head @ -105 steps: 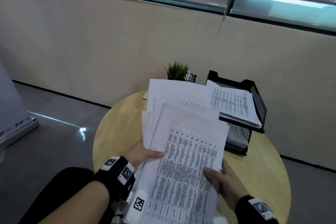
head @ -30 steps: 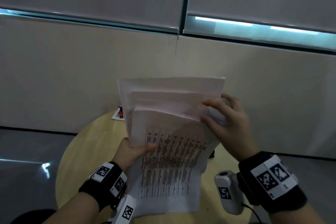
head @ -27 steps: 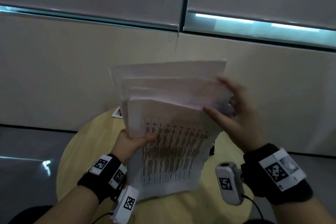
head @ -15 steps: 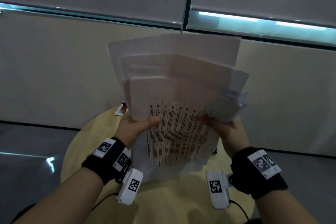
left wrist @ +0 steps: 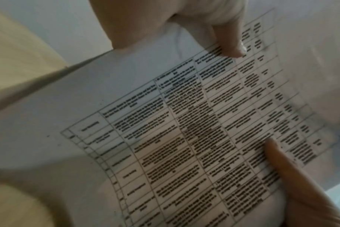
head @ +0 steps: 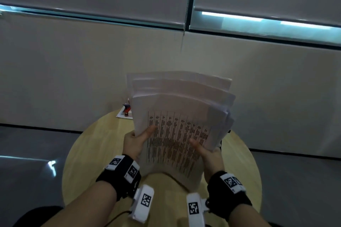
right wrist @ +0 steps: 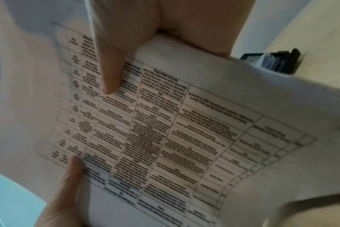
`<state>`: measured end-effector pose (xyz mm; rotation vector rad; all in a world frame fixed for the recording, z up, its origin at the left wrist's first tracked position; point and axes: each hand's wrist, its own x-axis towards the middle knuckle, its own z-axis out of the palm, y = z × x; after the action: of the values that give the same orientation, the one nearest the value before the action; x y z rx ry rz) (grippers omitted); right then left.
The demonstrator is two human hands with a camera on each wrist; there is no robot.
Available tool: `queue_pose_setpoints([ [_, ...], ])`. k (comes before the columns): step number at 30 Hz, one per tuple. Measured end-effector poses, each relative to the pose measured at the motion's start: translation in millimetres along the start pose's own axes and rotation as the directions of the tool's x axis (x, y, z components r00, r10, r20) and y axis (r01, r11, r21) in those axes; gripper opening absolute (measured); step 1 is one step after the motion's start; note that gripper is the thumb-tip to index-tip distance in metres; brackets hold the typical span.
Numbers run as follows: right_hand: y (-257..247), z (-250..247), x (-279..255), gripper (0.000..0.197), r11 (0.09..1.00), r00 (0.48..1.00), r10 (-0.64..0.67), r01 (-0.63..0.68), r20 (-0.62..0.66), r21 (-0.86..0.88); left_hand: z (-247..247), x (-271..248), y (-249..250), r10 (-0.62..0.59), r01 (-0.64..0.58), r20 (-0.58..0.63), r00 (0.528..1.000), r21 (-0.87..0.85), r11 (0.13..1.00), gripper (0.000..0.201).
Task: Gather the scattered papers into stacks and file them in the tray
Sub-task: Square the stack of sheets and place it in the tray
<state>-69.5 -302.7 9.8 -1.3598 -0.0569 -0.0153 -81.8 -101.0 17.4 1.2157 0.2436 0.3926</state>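
Both hands hold one uneven stack of papers upright above the round wooden desk. The left hand grips the stack's left edge, its thumb lying across the printed front sheet and the fingers hidden behind. The right hand grips the lower right side in the same way, thumb on the front. The sheets are not squared: the top edges step up one behind another, and a few corners jut out on the right. The front sheet carries a printed table with dense rows of text, and it bows outward toward the camera.

In the left wrist view the left thumb presses on the table's edge, and the other thumb shows at the lower right. In the right wrist view the black mesh tray sits on the desk just past the paper's edge, with papers in it. In the head view a small white sheet with a reddish object on it lies at the far edge of the desk, left of the stack.
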Motion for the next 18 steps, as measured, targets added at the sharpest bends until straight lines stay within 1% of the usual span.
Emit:
queue_pose_setpoints([
  [2,-7.1,-0.5,4.2,0.038,1.0,1.0,-0.011,0.012,-0.021,0.025,2.9,3.4,6.2,0.054,-0.054,-0.006,0.999,-0.02,0.998,0.033],
  [5,-11.1,-7.5,5.2,0.04,0.997,1.0,-0.03,0.03,0.002,-0.068,0.9,4.8,11.1,0.112,-0.111,0.021,0.993,-0.022,0.994,0.042],
  [7,-14.4,-12.3,3.5,0.037,0.994,0.999,-0.039,0.043,0.035,-0.097,-2.5,5.4,12.9,0.162,-0.161,0.035,0.986,-0.019,0.987,0.042],
  [10,-25.0,-12.6,4.5,0.035,0.99,0.993,-0.094,0.101,0.069,-0.1,1.3,2.4,25.2,0.249,-0.248,0.03,0.968,-0.022,0.968,0.041],
  [13,-32.2,-7.9,6.9,0.026,0.983,0.987,-0.138,0.146,0.078,-0.109,16.1,-5.5,45.8,0.332,-0.332,-0.029,0.943,0.0,0.943,0.043],
  [16,-34.9,-5.8,5.6,0.027,0.981,0.986,-0.144,0.153,0.081,-0.122,27.6,-9.6,74.0,0.445,-0.445,-0.071,0.893,0.016,0.895,0.027],
  [18,-33.3,-6.6,4.8,0.024,0.981,0.985,-0.151,0.16,0.085,-0.112,30.6,-3.8,89.9,0.503,-0.503,-0.102,0.858,0.024,0.864,0.032],
])
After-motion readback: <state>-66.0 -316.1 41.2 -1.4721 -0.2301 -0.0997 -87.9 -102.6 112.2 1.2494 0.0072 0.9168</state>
